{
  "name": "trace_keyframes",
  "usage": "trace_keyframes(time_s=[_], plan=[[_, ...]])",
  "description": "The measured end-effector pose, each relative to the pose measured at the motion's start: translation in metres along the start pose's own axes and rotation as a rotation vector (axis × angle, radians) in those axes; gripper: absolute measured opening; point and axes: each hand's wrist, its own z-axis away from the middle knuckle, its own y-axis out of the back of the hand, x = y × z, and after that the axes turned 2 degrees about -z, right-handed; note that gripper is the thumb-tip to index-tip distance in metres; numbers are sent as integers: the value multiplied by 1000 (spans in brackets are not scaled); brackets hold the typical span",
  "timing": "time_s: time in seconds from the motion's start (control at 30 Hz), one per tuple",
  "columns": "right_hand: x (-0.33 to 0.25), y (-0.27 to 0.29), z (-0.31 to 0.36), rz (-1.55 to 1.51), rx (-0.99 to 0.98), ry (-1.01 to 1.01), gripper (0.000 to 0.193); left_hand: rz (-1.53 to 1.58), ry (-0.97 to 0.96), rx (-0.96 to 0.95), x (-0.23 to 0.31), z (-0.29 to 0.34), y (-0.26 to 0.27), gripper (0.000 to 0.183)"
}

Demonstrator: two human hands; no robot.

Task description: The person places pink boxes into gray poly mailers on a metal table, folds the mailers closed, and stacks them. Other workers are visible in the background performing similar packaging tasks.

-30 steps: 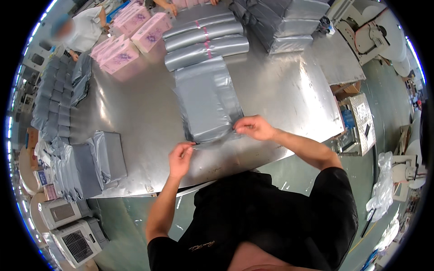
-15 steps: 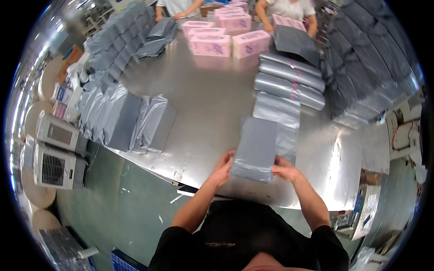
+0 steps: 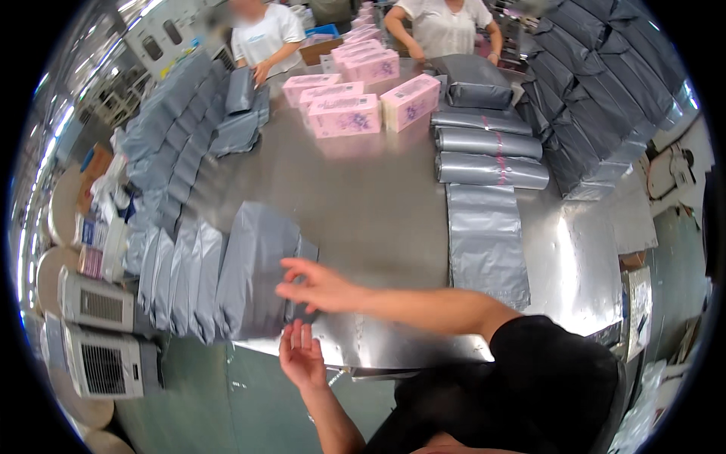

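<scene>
At the left front of the metal table, my right hand (image 3: 321,289) reaches across my body to a row of grey plastic-wrapped packages. Its fingers are spread beside the right end of the row, by a large grey package (image 3: 257,276); whether they touch it I cannot tell. Just below, at the table's front edge, my left hand (image 3: 302,357) is raised with its fingers apart and holds nothing. Another grey package (image 3: 306,253) is partly hidden behind the large one. A flat stack of grey plastic bags (image 3: 485,242) lies to the right.
Rolled grey bags (image 3: 491,170) lie beyond the flat stack. Pink boxes (image 3: 344,116) stand mid-table at the back. Wrapped packages are piled high at far left (image 3: 166,136) and far right (image 3: 597,98). Two people in white shirts (image 3: 268,34) work across the table (image 3: 363,204).
The grey package held between both hands has left them. Both hands have moved left to the package row and opened. My view has swung left.
</scene>
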Motion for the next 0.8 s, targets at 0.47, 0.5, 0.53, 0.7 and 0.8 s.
trace_keyframes(time_s=[0.47, 0.5, 0.53, 0.7, 0.8], plan=[[-60, 466, -236, 1481, 635, -241, 88, -454, 474, 467, -85, -5, 11, 33], [-54, 467, -240, 1466, 624, -289, 86, -513, 528, 428, -91, -14, -12, 35], [-42, 467, -241, 1447, 610, -348, 84, -565, 578, 387, -96, -22, -33, 37], [21, 415, -156, 1242, 657, 66, 49, -732, 677, 183, -125, -47, -121, 52], [38, 317, -12, 980, 584, 414, 40, -767, 607, 253, -154, -53, -116, 60]])
